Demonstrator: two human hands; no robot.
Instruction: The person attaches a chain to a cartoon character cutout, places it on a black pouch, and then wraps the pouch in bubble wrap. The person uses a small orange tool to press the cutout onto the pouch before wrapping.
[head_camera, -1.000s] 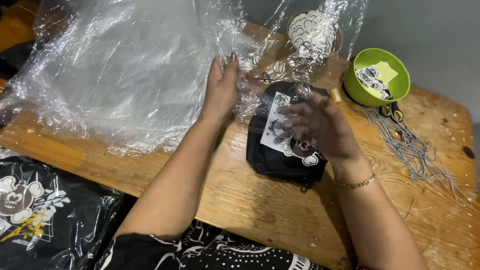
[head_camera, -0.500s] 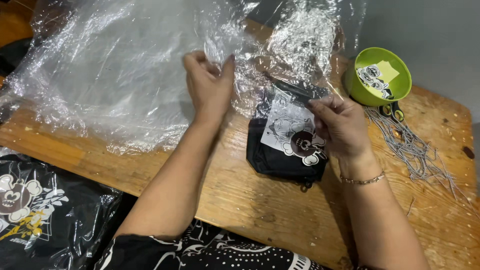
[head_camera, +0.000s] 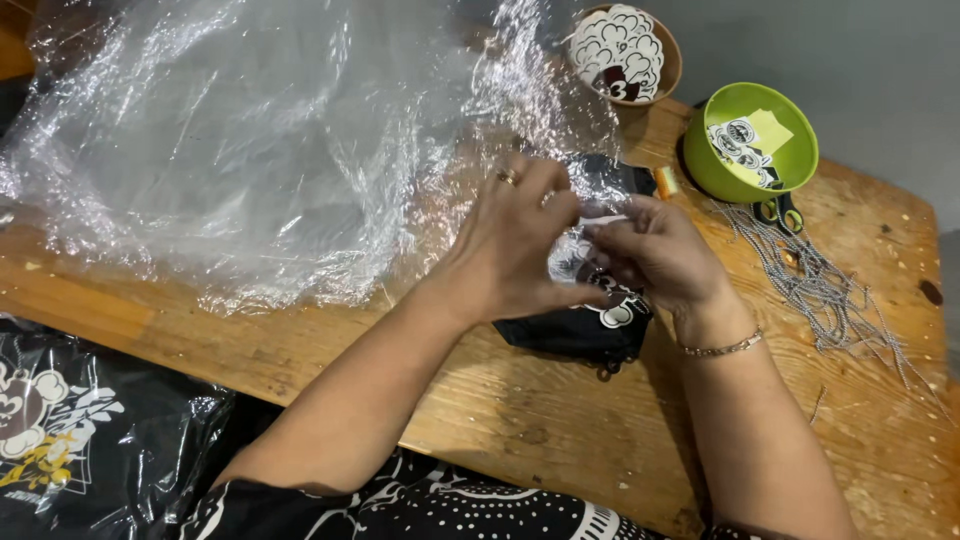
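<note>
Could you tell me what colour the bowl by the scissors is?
The bowl is lime green, seen in the head view.

2 bowls (head_camera: 750, 155), 1 black pouch (head_camera: 575, 330), 2 hands (head_camera: 520, 245)

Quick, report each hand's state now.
Left hand: closed, pinching the clear plastic bag.
Right hand: closed, pinching the same bag over the black pouch.

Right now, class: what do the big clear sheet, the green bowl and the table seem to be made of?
Clear sheet: thin plastic film, glossy, crinkled with glints. Green bowl: likely plastic, smooth, evenly coloured. Table: bare wood, matte, showing grain and knots.
</note>
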